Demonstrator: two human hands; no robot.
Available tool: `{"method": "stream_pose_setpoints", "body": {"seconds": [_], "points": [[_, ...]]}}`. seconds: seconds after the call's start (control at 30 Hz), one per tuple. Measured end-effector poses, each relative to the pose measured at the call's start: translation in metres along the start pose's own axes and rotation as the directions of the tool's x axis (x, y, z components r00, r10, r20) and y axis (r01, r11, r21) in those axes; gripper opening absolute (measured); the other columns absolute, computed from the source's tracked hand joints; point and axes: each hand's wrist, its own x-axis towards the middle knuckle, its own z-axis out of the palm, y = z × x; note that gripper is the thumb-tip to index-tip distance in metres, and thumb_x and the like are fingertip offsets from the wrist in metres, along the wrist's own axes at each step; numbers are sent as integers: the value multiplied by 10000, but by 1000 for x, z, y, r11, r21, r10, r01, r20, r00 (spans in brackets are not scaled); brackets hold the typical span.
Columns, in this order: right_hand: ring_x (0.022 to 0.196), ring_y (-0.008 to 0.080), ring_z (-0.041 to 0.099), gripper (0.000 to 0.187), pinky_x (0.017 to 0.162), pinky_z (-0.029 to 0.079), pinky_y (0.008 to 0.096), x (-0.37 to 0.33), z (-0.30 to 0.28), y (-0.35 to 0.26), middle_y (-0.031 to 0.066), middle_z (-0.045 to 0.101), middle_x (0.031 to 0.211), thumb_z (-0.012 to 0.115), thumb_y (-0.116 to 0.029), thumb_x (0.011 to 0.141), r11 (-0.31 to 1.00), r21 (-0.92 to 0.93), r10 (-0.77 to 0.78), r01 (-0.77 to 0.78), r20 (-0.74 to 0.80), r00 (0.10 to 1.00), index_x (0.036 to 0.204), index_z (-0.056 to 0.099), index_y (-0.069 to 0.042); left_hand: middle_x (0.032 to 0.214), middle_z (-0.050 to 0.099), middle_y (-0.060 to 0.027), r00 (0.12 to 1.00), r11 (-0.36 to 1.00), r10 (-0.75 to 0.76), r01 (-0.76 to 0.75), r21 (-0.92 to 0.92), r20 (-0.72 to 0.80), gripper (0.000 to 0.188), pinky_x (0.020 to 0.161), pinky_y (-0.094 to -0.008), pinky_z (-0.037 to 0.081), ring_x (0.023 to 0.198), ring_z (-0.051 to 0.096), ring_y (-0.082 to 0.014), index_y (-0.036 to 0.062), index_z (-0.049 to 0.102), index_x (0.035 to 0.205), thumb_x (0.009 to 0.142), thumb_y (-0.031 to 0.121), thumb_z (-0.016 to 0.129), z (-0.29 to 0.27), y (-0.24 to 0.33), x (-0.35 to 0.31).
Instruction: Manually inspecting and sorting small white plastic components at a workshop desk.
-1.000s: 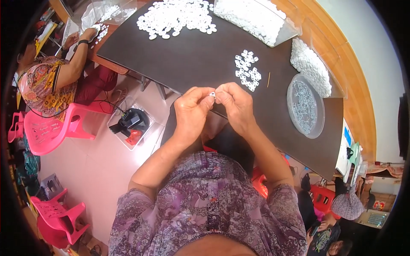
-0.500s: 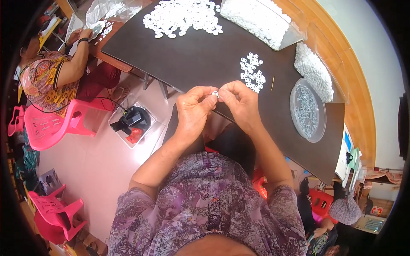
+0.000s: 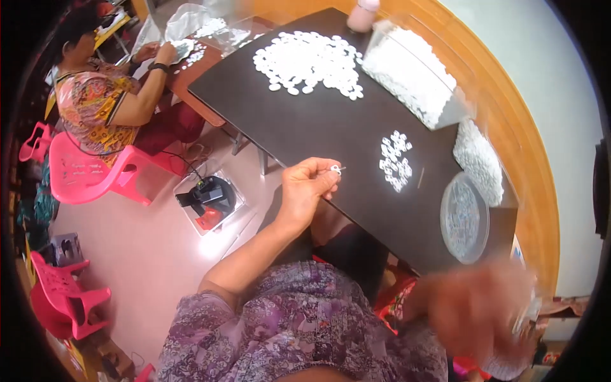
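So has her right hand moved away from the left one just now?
Yes. The right hand, blurred, has dropped low and right, off the dark table; the left hand stays at its edge.

counter: I see a dark brown flat wooden counter [image 3: 331, 137]
parts: heaped small white plastic discs [image 3: 310, 62]
chair: bright pink plastic chair [image 3: 86, 174]
my blouse: purple floral-patterned fabric blouse [image 3: 299, 337]

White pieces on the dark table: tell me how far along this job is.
Done, it seems: a small cluster of white pieces laid out near the table edge. In hand: the left hand pinches one small white piece in its fingers; the right hand is a blur, off the table. Left: the big pile and the full clear box.
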Motion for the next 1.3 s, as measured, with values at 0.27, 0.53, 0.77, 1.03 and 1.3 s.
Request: {"method": "stream_pose_setpoints", "body": {"seconds": [0.27,0.53,0.77,1.03,1.3], "points": [[480,93,361,225,429,259,245,36,8,-7,-3,389,578,566,-57,719,374,642,-558,669,-420,716,557,413,-88,775,623,-65,999,999,37,-36,-19,37,141,558,-206,451,642,555,-86,-44,632,954,838,34,610,6,2,18],[661,275,530,212,616,427,360,-1,47,62,107,576,742,639,-9,718,977,-45,211,-207,321,923,929,632,-28,782,628,-71,998,998,57,-59,-34,-38,151,568,-211,455,629,558,-96,-46,633,958,832,34,613,-4,-4,40],[769,296,539,331,701,426,378,-25,180,215,122,632,897,645,-110,727,993,-85,115,-83,531,840,1051,623,-51,800,631,-61,990,990,138,-138,-16,1,166,591,-210,455,648,556,-93,-40,634,971,837,59,627,-2,-15,46],[973,293,493,432,777,397,420,-47,231,236,77,503,1246,615,-199,792,920,-310,70,241,734,676,1213,524,-171,802,634,-48,987,987,159,-158,32,-29,170,606,-198,454,660,557,-86,-30,637,971,839,76,637,-2,-16,43],[926,287,502,359,788,397,407,-62,182,223,61,567,1143,594,-68,768,980,-113,-30,161,723,690,1123,573,-120,802,630,-45,980,976,199,-197,90,-22,169,607,-198,453,663,557,-85,-30,637,974,842,75,633,-5,-16,43]]}}
